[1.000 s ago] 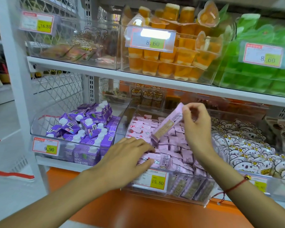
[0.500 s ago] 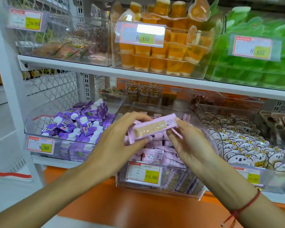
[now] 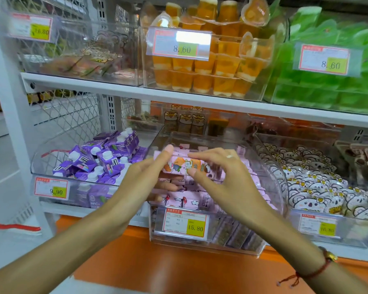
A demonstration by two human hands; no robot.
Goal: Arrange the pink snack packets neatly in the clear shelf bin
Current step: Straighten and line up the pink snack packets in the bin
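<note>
Both hands hold one pink snack packet (image 3: 185, 165) level over the clear shelf bin (image 3: 200, 240); its printed cartoon face is toward me. My left hand (image 3: 142, 179) grips the packet's left end, thumb on top. My right hand (image 3: 219, 179) pinches the right part with fingers on top and thumb at the front edge. Several more pink packets (image 3: 185, 200) lie heaped in the bin beneath, partly hidden by my hands. A price label reading 15.80 (image 3: 184, 223) hangs on the bin's front.
Purple drink cartons (image 3: 102, 160) fill the bin to the left, and white koala-print packets (image 3: 319, 187) fill the bin to the right. On the shelf above stand orange jelly cups (image 3: 208, 68) and green packets (image 3: 327, 81). An orange ledge (image 3: 157, 268) runs below.
The packet has been turned over: its plain beige back showed before, its cartoon face shows now. Both hands stay on it, with the right hand now more on top.
</note>
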